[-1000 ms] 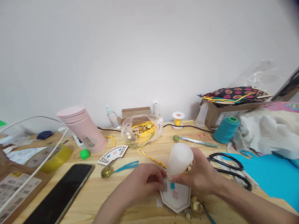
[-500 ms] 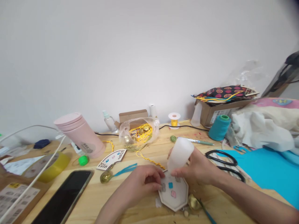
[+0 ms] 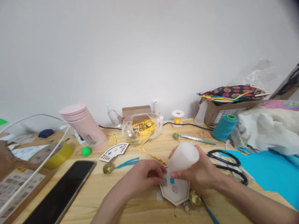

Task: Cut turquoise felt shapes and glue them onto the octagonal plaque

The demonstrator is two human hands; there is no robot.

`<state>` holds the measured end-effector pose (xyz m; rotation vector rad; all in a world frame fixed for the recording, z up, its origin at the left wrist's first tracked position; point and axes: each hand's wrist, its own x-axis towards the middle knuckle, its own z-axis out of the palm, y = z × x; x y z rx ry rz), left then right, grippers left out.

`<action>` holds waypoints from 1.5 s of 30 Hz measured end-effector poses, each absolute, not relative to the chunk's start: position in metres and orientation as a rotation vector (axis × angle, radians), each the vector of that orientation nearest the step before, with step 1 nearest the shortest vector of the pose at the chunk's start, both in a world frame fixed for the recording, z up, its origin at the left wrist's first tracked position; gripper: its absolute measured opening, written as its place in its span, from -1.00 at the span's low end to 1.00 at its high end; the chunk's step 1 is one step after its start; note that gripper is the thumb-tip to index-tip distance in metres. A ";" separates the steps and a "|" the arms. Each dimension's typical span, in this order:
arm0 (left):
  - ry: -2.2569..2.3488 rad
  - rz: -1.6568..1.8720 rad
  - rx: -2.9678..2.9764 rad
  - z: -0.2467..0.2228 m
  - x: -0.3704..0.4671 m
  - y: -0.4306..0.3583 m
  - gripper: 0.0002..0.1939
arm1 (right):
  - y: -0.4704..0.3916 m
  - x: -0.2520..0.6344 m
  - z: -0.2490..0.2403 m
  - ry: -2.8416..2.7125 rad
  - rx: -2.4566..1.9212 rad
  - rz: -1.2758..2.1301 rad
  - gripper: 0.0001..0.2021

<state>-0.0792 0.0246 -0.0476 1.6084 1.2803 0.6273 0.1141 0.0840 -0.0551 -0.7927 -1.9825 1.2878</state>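
Note:
A white octagonal plaque (image 3: 175, 196) lies on the wooden table, with a small blue square (image 3: 172, 180) and a pink piece (image 3: 174, 189) on it. My right hand (image 3: 201, 171) is wrapped round a white translucent bottle (image 3: 184, 157), tilted over the plaque's upper part, its lower end hidden by my fingers. At the plaque's left edge is my left hand (image 3: 149, 174), thumb and fingers curled together; whatever is between the fingertips is too small to make out. A brass bell (image 3: 195, 199) with a teal ribbon sits by the plaque's lower right edge.
A phone (image 3: 60, 193), a pink tumbler (image 3: 85, 126) and yellow tape (image 3: 59, 155) stand on the left. Behind lie a bag of bells (image 3: 142, 129) and a thread spool (image 3: 177, 117). Right are black-handled scissors (image 3: 224, 158), a teal thread cone (image 3: 224, 128) and a cardboard box (image 3: 217, 113).
The view has shifted slightly, so the table items appear moved. The bottle in my right hand is tilted more toward the camera. My left hand keeps its place at the plaque's edge.

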 end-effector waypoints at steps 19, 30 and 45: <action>1.301 0.662 1.682 -0.051 -0.081 0.019 -0.90 | 0.081 0.112 -0.049 -2.048 -0.728 1.151 -0.76; 1.317 0.632 1.660 -0.049 -0.082 0.021 -0.92 | 0.080 0.110 -0.048 -1.867 -0.795 1.397 -0.75; 1.382 0.715 1.644 -0.052 -0.076 0.026 -0.95 | 0.102 0.115 -0.056 -1.128 -0.741 1.623 -0.75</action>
